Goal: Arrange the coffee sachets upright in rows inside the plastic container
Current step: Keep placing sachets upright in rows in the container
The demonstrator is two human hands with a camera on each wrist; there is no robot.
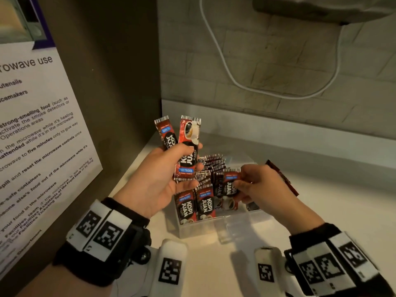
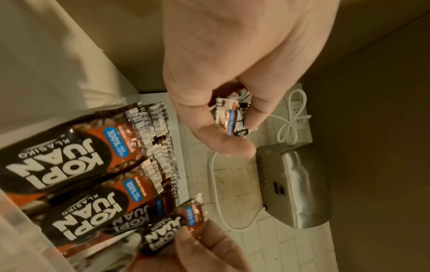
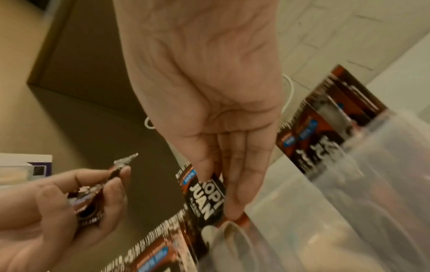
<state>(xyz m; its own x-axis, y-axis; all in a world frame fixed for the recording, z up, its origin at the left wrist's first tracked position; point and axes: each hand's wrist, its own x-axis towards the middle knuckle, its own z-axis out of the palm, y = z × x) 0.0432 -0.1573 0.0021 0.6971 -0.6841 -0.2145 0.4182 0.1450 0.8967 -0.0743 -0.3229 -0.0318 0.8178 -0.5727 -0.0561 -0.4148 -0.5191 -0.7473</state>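
two rows of upright coffee sachets [image 1: 211, 168] already fill most of the plastic container [image 1: 216, 229], which sits on the white counter [image 1: 321, 200] just below both hands. the left hand [image 1: 158, 179] is raised above and left of the container, thumb and fingers clamped on two spare sachets [image 1: 186, 146] fanned apart, one of them printed upside down. the right hand [image 1: 263, 187] pinches one sachet [image 1: 230, 185] between fingertips and thumb, its lower end already down among the front row.

likely risks: the pinched sachet could lean or slide flat, since the space to the right of the grip looks open and nothing there props it; pushing it in could also tip its neighbours. the two fanned sachets may slip from the loose-looking hold, and the inverted one would sit wrong way up unless turned.

around: a further sachet [image 1: 282, 179] lies beyond the right hand, on or at the container's far edge; i cannot tell which. a microwave notice [image 1: 38, 136] hangs left of the left hand, and a white cable [image 1: 235, 82] loops on the brick wall behind. the right hand itself hides the empty slot.
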